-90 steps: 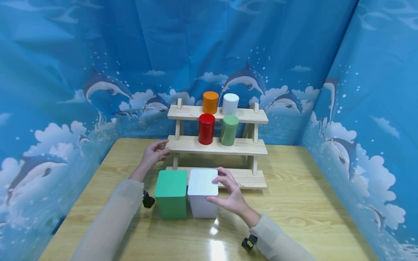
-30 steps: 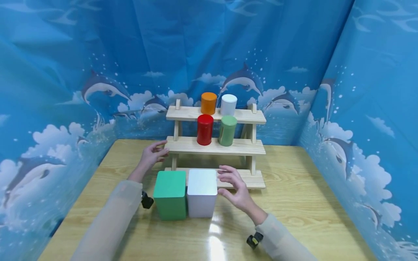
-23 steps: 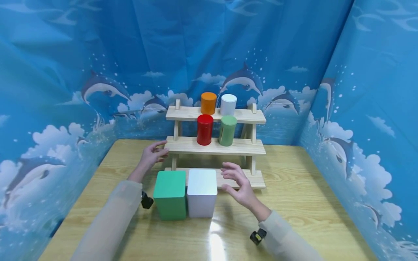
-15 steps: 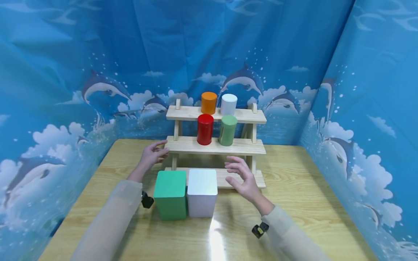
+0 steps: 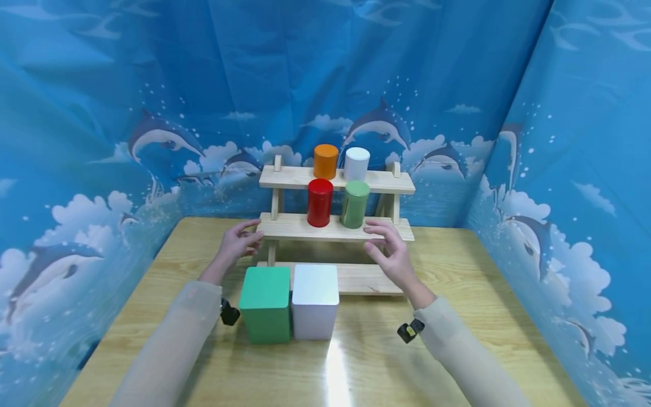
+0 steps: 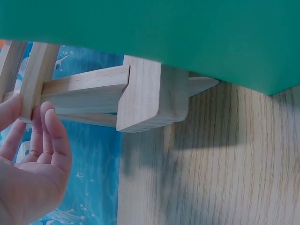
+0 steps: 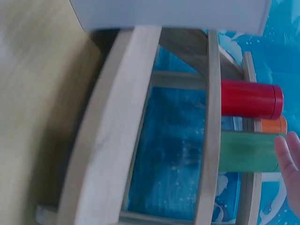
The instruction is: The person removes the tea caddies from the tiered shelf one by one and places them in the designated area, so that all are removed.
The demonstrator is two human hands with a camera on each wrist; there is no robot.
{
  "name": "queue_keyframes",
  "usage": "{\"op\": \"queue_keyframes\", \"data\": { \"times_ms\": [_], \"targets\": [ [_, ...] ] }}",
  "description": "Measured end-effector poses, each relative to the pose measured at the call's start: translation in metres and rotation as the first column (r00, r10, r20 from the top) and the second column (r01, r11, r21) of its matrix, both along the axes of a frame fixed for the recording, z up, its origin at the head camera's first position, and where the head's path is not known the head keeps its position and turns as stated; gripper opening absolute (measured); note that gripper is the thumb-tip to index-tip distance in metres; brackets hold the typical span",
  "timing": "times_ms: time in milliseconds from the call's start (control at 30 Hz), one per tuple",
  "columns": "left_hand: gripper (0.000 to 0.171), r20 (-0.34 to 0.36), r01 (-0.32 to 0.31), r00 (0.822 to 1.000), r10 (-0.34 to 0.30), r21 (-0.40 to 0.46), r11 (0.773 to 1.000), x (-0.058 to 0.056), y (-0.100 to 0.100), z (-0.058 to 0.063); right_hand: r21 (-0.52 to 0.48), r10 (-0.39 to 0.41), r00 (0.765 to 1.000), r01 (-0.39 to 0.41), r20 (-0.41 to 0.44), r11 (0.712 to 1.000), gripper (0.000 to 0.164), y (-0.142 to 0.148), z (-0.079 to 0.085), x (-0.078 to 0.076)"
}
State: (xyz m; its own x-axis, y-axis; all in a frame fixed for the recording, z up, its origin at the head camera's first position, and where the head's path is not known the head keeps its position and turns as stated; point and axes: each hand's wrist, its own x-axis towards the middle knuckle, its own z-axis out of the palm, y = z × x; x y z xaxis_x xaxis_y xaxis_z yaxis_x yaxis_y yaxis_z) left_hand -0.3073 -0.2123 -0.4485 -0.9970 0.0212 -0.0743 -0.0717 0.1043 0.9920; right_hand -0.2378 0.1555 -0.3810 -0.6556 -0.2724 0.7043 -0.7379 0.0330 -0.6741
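Observation:
A three-tier wooden display stand [image 5: 351,271] stands on the table. My left hand [image 5: 236,243] pinches the left end of its middle shelf, thumb on one face and fingers on the other, as the left wrist view shows with the hand [image 6: 40,164] around the board. My right hand [image 5: 394,255] hovers, fingers loosely bent and holding nothing, in front of the middle shelf's right part. Nearest to it is a green canister [image 5: 355,204], with a red canister [image 5: 320,203] to its left. In the right wrist view only some fingertips [image 7: 291,152] show, beside the green canister.
On the top shelf stand an orange canister [image 5: 325,162] and a white canister [image 5: 356,164]. A green box [image 5: 265,308] and a white box [image 5: 315,305] sit side by side before the bottom shelf. A blue dolphin-print curtain [image 5: 254,68] surrounds the table [image 5: 458,294].
My right hand has let go of the white box and moved right and up toward the middle shelf. My left hand stays at the shelf end; the boxes and canisters have not moved.

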Motion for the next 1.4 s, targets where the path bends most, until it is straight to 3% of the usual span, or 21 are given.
{"op": "queue_keyframes", "data": {
  "times_ms": [267, 467, 700, 833, 1400],
  "targets": [
    [0.053, 0.019, -0.012, 1.000, 0.012, 0.002, 1.000, 0.003, 0.003, 0.004, 0.038, -0.110, 0.994, 0.109, 0.025, 0.993, 0.022, 0.003, 0.009, -0.020],
    [0.055, 0.004, -0.008, 1.000, 0.008, -0.013, 1.000, 0.002, 0.002, 0.000, 0.071, -0.230, 0.968, 0.224, 0.095, 0.972, 0.028, -0.001, 0.019, -0.032],
    [0.056, 0.007, -0.001, 1.000, 0.001, -0.019, 1.000, 0.002, 0.001, -0.001, 0.106, -0.325, 0.937, 0.312, 0.131, 0.944, 0.042, 0.004, 0.004, -0.072],
    [0.056, 0.006, 0.005, 1.000, -0.004, -0.020, 1.000, 0.002, 0.001, 0.000, 0.169, -0.380, 0.910, 0.353, 0.166, 0.920, 0.047, 0.002, 0.003, -0.082],
    [0.055, 0.000, 0.014, 1.000, -0.014, 0.001, 1.000, 0.002, 0.002, 0.002, 0.195, -0.394, 0.887, 0.353, 0.240, 0.915, 0.052, -0.008, 0.008, -0.102]
  ]
}}
